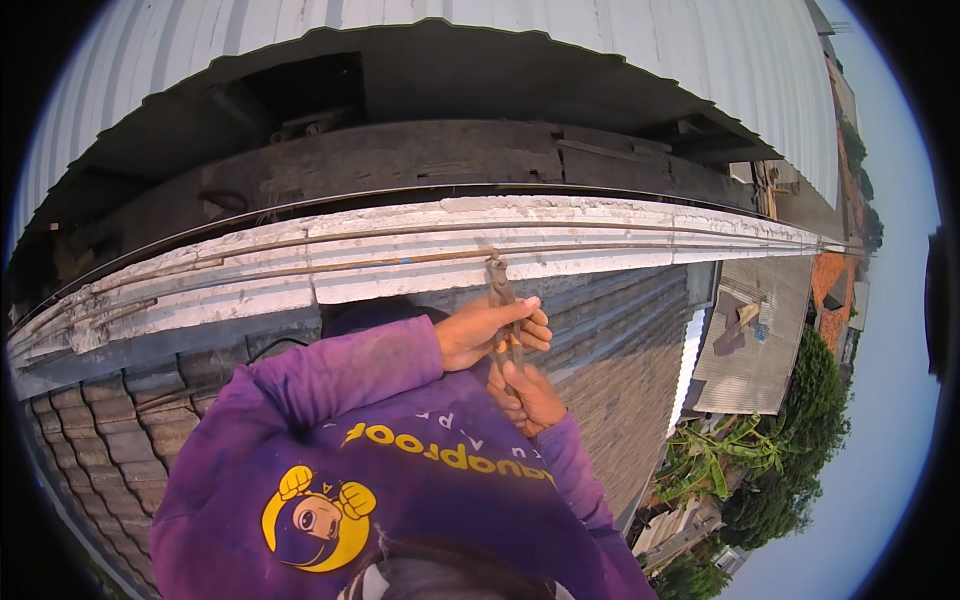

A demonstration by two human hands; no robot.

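Observation:
Rusty pincers (502, 288) with worn orange patches on the handles stand upright in front of me, jaws pointing away. My left hand (478, 332) is closed round the upper part of their handles. Lower down, my right hand (532, 398) grips the handle ends. The jaws are at a thin rusty rod (350, 265) that lies along the top of a pale block wall (580, 263). Whether they bite on it cannot be made out. A second thin rod (400, 229) runs behind, roughly parallel.
Beyond the wall lies a dark beam (430, 160) under a white corrugated metal roof (640, 40). Tiled roof (610, 370) slopes down on my side of the wall. To the right are a lower corrugated roof (750, 375), trees (800, 440) and open sky.

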